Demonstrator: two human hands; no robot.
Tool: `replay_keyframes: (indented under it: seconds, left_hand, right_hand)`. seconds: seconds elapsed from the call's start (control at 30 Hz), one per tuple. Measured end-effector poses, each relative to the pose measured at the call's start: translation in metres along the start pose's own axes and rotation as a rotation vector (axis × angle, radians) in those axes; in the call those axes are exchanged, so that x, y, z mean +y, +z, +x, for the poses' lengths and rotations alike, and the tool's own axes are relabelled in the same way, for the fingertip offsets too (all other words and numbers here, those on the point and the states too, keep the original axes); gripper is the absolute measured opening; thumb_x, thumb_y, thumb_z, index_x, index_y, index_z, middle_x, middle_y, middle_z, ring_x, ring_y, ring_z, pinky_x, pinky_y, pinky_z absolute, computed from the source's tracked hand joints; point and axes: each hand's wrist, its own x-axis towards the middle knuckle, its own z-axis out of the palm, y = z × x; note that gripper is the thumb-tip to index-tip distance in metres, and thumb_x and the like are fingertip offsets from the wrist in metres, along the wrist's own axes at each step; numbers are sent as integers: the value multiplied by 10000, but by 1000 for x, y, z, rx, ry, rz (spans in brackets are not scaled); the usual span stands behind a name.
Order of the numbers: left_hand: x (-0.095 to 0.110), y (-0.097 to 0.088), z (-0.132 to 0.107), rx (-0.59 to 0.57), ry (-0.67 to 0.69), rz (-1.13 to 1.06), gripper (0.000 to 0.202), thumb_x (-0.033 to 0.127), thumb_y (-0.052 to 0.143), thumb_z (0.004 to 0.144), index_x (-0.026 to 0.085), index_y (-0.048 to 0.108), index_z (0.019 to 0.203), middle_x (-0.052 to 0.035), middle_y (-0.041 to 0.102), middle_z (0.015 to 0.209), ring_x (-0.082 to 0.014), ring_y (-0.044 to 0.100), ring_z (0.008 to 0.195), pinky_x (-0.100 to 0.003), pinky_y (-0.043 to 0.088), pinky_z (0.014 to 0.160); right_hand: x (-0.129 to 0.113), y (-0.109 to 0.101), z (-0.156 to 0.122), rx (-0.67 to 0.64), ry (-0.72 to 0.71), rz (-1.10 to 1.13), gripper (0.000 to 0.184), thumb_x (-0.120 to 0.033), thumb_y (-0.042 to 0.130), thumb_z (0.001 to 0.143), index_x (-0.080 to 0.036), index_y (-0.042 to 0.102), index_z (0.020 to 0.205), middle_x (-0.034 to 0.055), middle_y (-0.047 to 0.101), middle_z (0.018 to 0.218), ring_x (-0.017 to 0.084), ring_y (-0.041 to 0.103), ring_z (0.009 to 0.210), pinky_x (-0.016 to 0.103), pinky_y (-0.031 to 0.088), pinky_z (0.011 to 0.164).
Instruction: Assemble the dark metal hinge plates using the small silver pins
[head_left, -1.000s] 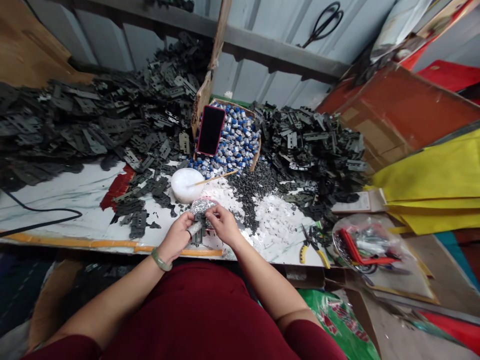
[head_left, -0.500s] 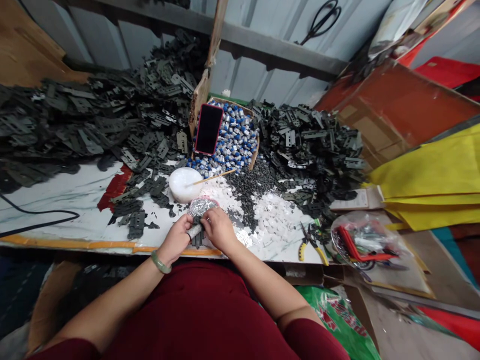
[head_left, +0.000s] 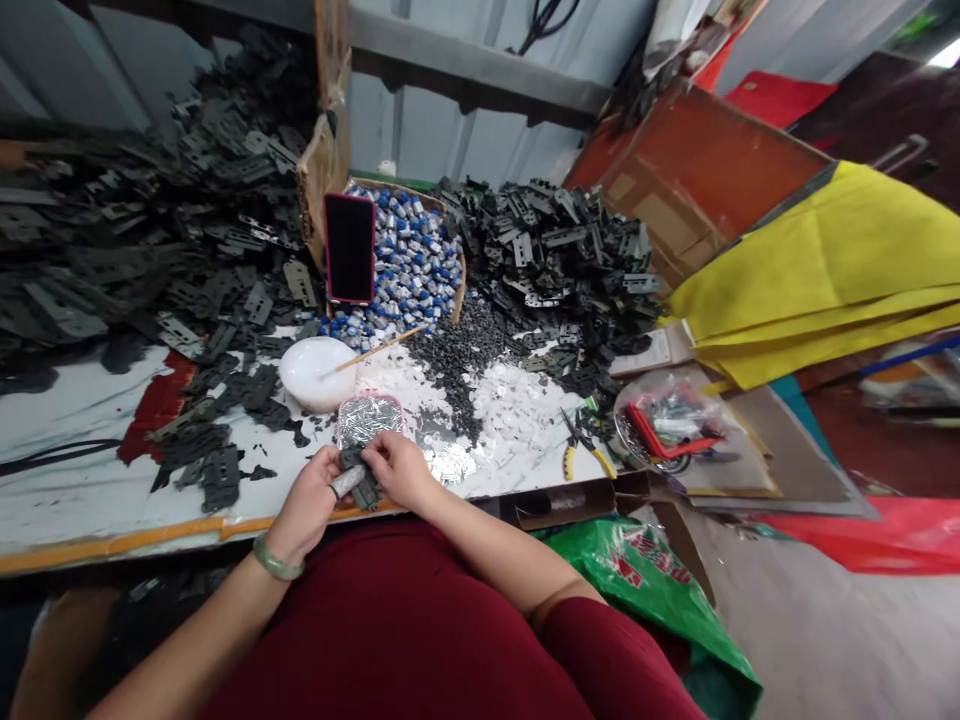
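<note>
My left hand (head_left: 306, 500), with a green bangle (head_left: 277, 558) on the wrist, is closed on a dark grey plastic part (head_left: 365, 492) at the table's front edge. A pale, greyish wrap (head_left: 346, 483) shows around one of its fingers. From the other side, the fingertips of my right hand (head_left: 405, 470) pinch the same part; anything small between them is hidden. Just beyond both hands lies a pink-rimmed tray (head_left: 400, 406) of small shiny metal pins. Behind it stands a white round tub (head_left: 311, 375) with a thin wooden stick (head_left: 382, 350) across it.
Dark plastic parts are heaped left (head_left: 150, 220) and right (head_left: 555, 235). A phone (head_left: 350, 248) leans by blue-and-white pieces (head_left: 416, 260). Small black bits (head_left: 457, 365) and white pieces (head_left: 517, 410) lie mid-table. Yellow-handled pliers (head_left: 589, 450) and a bag of tools (head_left: 667, 415) are at right.
The view has swung to the right, so the table's contents sit further left. Both hands still hold the plastic part, which now appears more tilted.
</note>
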Motion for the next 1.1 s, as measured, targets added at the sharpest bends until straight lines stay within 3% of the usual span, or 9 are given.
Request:
replay_keyframes:
  seconds: [0.13, 0.23, 0.37, 0.43, 0.67, 0.83, 0.93, 1.03, 1.1]
  left_hand:
    - [0, 4, -1, -15, -9, -10, 372, 247, 801, 508, 182, 515, 737, 52, 606, 582, -108, 543, 493, -218, 452, 472]
    - [1, 5, 0, -43, -5, -59, 346, 242, 788, 535, 182, 557, 785, 31, 648, 647, -128, 589, 571, -222, 453, 534]
    - [0, 9, 3, -76, -9, -78, 325, 211, 772, 546, 183, 598, 819, 6, 685, 715, -170, 638, 731, -231, 458, 624]
    - [-1, 11, 4, -74, -17, -68, 330, 202, 771, 538, 182, 601, 820, 1, 691, 738, -171, 638, 754, -228, 452, 626]
    - [-9, 14, 5, -91, -19, -32, 347, 185, 760, 553, 180, 584, 851, 9, 691, 780, -153, 634, 754, -227, 448, 645]
    - [-12, 14, 7, -95, -11, -17, 336, 187, 753, 559, 177, 572, 841, 8, 689, 774, -157, 637, 758, -241, 456, 667]
    - [-14, 17, 7, -98, 0, -14, 326, 180, 731, 576, 178, 566, 856, 3, 689, 786, -164, 637, 780, -255, 461, 697]
    - [-13, 20, 7, -86, 19, -10, 339, 184, 732, 568, 178, 553, 856, 1, 685, 783, -168, 634, 777, -252, 456, 677]
    - [-11, 21, 6, -71, 21, 3, 357, 197, 746, 557, 178, 542, 849, 8, 678, 754, -165, 631, 739, -245, 449, 636]
  right_hand:
    - [13, -5, 1, -77, -31, 120, 128, -278, 580, 850, -188, 610, 764, -29, 615, 680, 97, 535, 612, 191, 390, 569]
    - [32, -21, 1, -125, -77, 143, 172, -291, 530, 892, -183, 628, 800, -26, 630, 698, 98, 569, 646, 191, 420, 608]
    - [59, -45, 1, 79, -5, -386, 137, -243, 539, 888, -175, 647, 840, 62, 651, 866, 169, 581, 837, 259, 414, 723]
    - [67, -50, 1, 67, 9, -614, 160, -241, 518, 898, -165, 653, 856, 98, 641, 896, 201, 565, 881, 285, 398, 733]
    - [69, -44, -1, 28, -88, -774, 236, -297, 453, 934, -170, 646, 887, 112, 623, 922, 239, 514, 939, 329, 362, 742]
    - [71, -43, -1, 83, -60, -688, 167, -261, 511, 904, -150, 631, 870, 123, 625, 957, 243, 513, 956, 333, 360, 767]
    - [62, -40, -1, 106, -13, -415, 141, -233, 519, 898, -148, 606, 827, 94, 631, 907, 202, 538, 892, 299, 379, 754]
    - [43, -35, -3, 14, -64, -60, 120, -212, 525, 890, -172, 582, 793, 21, 620, 801, 137, 551, 765, 240, 392, 701]
    - [30, -32, -5, -41, -98, 39, 103, -208, 553, 870, -182, 574, 773, -5, 608, 761, 121, 543, 717, 225, 387, 673]
